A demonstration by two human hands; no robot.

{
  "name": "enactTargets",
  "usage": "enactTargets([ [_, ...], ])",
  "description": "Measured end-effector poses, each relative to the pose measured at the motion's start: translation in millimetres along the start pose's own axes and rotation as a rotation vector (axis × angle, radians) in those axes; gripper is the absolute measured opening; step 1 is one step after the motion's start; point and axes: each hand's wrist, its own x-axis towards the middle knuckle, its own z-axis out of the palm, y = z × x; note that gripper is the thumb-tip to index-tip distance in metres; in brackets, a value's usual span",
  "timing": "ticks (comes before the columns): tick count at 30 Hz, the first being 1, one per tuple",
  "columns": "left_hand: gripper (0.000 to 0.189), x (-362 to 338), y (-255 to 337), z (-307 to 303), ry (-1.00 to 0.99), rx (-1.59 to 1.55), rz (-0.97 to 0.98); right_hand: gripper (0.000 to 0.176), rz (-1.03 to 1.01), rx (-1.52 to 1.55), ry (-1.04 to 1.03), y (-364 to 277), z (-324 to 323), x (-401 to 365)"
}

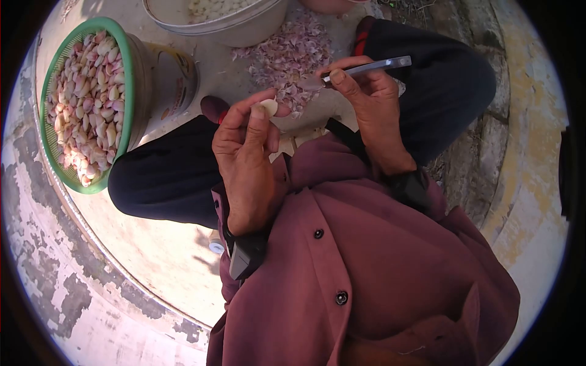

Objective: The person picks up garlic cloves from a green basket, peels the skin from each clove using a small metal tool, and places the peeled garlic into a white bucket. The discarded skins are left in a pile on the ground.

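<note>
Between the thumb and fingers of my left hand [247, 152] is a pale, peeled garlic clove [269, 108]. My right hand [375, 104] grips a knife [369, 67] by its dark, shiny handle, the blade pointing left toward the clove but apart from it. Below both hands, a heap of pinkish garlic skins [293, 55] lies on the ground. To the left, a green mesh basket [129, 91] holds many unpeeled garlic cloves [88, 104].
A white basin [244, 33] with pale cloves in it stands at the top, next to the skins. Under the green basket is a bucket [174, 76]. Part of a pinkish container [332, 5] shows at the top edge. My bent knees flank the work area.
</note>
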Motion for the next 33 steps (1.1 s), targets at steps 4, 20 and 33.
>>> enactTargets([
  [4,0.017,2.8,-4.8,3.6,-0.041,0.008,-0.014,0.015,0.036,0.067,-0.114,-10.0,7.8,-4.4],
  [20,0.016,4.9,-5.8,2.1,-0.216,-0.141,-0.093,0.016,0.23,0.346,-0.221,-18.5,11.8,-10.4],
  [33,0.022,1.8,-10.1,-1.5,-0.098,-0.045,-0.138,0.013,0.098,0.248,-0.186,-8.0,20.5,-10.1],
])
